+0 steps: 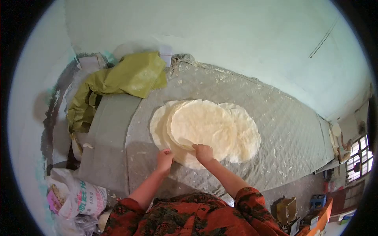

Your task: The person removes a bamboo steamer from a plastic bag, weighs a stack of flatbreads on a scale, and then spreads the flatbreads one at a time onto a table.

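Note:
Several thin, round, pale sheets [204,126] lie overlapping in a stack on a grey quilted cover [283,129]. My right hand [203,153] is at the front edge of the upper sheets, its fingers closed on that edge. To the left, my left hand [164,158] is curled beside the front left edge of the lower sheet; whatever its fingers hold, if anything, is too small to make out.
An olive-green cloth or sack [130,74] lies crumpled at the back left. A white printed bag [80,196] stands at the front left. Pale scraps dot the cover. Boxes [286,210] and a blue crate [318,201] are at the lower right.

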`<state>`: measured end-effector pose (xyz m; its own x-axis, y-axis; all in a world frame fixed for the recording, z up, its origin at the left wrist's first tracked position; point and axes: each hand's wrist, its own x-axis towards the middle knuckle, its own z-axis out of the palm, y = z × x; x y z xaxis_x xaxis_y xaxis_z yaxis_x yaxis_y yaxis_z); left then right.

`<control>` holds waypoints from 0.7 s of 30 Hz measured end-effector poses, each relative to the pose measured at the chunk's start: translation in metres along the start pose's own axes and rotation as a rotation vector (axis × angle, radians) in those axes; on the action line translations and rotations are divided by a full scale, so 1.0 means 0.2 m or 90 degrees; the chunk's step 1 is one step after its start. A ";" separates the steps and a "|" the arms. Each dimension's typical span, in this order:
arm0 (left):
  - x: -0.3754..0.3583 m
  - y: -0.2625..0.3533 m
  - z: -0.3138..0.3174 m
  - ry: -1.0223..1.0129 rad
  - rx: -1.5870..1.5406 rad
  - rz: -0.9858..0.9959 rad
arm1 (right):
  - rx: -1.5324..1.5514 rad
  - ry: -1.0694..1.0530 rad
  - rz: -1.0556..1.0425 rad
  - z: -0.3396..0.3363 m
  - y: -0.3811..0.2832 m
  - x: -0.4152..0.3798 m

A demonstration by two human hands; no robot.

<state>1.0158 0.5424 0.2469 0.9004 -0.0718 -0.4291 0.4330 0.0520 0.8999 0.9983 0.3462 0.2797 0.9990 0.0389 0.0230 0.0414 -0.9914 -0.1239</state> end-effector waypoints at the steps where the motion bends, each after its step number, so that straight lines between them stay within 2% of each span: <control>1: 0.02 -0.01 -0.01 0.000 0.001 0.005 | 0.043 0.005 -0.004 -0.01 0.02 0.00; 3: 0.06 -0.02 -0.03 -0.163 -0.024 -0.124 | 0.085 0.011 -0.008 -0.07 0.03 0.02; 6: 0.02 0.05 0.01 -0.096 0.040 -0.045 | 0.046 -0.014 0.024 -0.25 0.00 0.06; 8: 0.00 0.07 0.04 -0.093 -0.013 -0.056 | 0.016 0.042 0.001 -0.36 -0.09 0.03; 13: 0.03 0.00 0.06 -0.105 -0.168 -0.085 | -0.039 -0.016 -0.026 -0.05 -0.18 -0.05; 15: 0.00 0.01 0.05 -0.146 -0.274 -0.125 | -0.040 -0.039 -0.022 -0.02 -0.20 -0.07; 21: 0.02 0.00 0.06 -0.186 -0.317 -0.122 | 0.003 -0.044 -0.020 -0.04 -0.22 -0.12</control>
<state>1.0194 0.5307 0.2462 0.7855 -0.3936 -0.4776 0.6182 0.4650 0.6337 0.9728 0.3880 0.2924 0.9960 0.0781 -0.0422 0.0721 -0.9890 -0.1292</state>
